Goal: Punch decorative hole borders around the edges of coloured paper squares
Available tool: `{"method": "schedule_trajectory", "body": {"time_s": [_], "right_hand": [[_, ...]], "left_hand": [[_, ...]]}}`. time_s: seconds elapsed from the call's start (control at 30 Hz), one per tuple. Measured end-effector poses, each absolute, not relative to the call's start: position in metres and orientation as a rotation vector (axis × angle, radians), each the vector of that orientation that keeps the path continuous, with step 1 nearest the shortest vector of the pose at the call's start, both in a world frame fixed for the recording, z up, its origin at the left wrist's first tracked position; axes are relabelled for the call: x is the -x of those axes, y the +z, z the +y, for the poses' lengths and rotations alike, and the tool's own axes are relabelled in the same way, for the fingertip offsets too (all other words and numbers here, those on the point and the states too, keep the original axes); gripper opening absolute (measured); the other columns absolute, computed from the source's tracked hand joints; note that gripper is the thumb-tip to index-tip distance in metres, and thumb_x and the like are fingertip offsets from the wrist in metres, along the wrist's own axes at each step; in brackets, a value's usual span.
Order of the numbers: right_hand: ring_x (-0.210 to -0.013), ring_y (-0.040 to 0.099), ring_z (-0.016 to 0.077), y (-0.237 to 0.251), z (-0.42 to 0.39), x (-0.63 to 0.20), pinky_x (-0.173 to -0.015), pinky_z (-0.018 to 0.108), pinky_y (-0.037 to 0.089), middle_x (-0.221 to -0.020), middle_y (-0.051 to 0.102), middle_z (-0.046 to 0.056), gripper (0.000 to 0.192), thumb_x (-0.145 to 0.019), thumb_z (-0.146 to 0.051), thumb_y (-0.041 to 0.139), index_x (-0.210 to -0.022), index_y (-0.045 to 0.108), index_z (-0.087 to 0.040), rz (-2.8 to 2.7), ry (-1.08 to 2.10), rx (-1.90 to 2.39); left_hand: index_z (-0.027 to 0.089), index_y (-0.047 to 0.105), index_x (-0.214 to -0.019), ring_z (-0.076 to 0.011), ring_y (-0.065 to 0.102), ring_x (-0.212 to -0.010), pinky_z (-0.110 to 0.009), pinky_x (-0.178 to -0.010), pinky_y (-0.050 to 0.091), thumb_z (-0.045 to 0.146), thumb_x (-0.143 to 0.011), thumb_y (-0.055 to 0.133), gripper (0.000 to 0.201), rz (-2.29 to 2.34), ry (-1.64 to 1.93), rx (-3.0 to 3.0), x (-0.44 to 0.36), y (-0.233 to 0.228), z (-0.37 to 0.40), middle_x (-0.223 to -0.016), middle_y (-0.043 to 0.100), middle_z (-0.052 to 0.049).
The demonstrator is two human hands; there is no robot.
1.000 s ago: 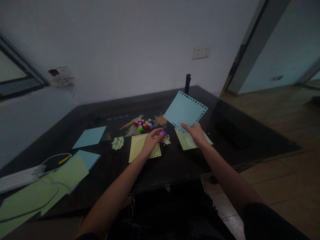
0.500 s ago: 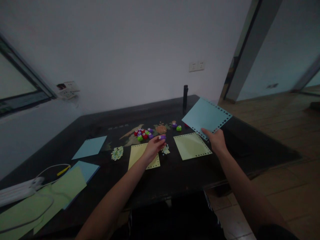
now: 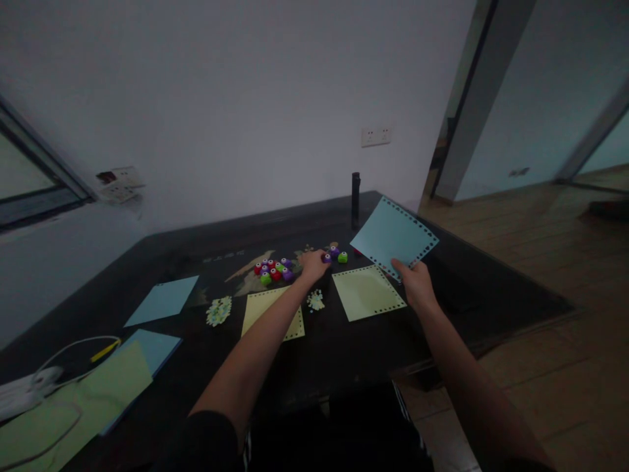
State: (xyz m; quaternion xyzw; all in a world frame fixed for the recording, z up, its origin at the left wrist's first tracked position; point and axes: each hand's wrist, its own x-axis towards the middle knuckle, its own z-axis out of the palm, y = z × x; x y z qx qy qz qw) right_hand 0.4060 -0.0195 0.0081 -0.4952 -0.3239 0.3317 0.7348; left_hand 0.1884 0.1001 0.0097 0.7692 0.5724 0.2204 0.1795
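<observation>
My left hand [image 3: 313, 264] reaches over the table, its fingertips on a small purple craft punch [image 3: 327, 258]. Right beside it sit another purple punch [image 3: 334, 251] and a green punch [image 3: 343, 257]. Between thumb and fingers, my right hand [image 3: 417, 283] grips a blue sheet of paper [image 3: 393, 235], tilted above the table, with shapes punched along its edges. A pale green sheet [image 3: 367, 292] with punched edges lies under its near corner. Below my left forearm is a yellow sheet [image 3: 260, 306], partly hidden. Several red, purple and green punches [image 3: 275, 274] are clustered left of my left hand.
Piles of paper cut-outs [image 3: 219, 311] lie on the dark table [image 3: 196, 367]. A black upright cylinder [image 3: 355, 200] stands at the back. Leftward are a blue sheet [image 3: 164, 300], stacked papers [image 3: 118, 373], a yellow-handled tool [image 3: 105, 351] and a white power strip [image 3: 29, 393] with its cord.
My left hand has moved forward and right with the purple punch, bringing it down beside the other punches. My right hand still holds the blue sheet. The view has shifted slightly.
</observation>
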Motion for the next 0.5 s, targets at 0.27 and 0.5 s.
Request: {"method": "schedule_trajectory", "body": {"time_s": [0.27, 0.5], "right_hand": [[-0.078, 0.066, 0.0222, 0.009, -0.021, -0.405, -0.077, 0.037, 0.052, -0.086, 0.071, 0.006, 0.029, -0.059, -0.030, 0.071, -0.082, 0.065, -0.014, -0.752, 0.707, 1.081], [-0.078, 0.067, 0.0227, 0.007, -0.021, -0.405, -0.072, 0.037, 0.054, -0.089, 0.071, 0.008, 0.030, -0.061, -0.031, 0.071, -0.085, 0.065, -0.014, -0.758, 0.715, 1.091]], "left_hand": [[0.018, 0.067, -0.097, -0.0251, 0.060, -0.096, -0.033, -0.085, 0.041, 0.026, -0.070, 0.067, 0.027, 1.682, 0.566, -2.295, -0.199, -0.005, 0.115, -0.099, 0.068, -0.009], [0.018, 0.064, -0.094, -0.0230, 0.057, -0.096, -0.034, -0.087, 0.039, 0.029, -0.065, 0.073, 0.032, 1.638, 0.757, -2.322, -0.203, -0.018, 0.124, -0.108, 0.059, -0.009]]}}
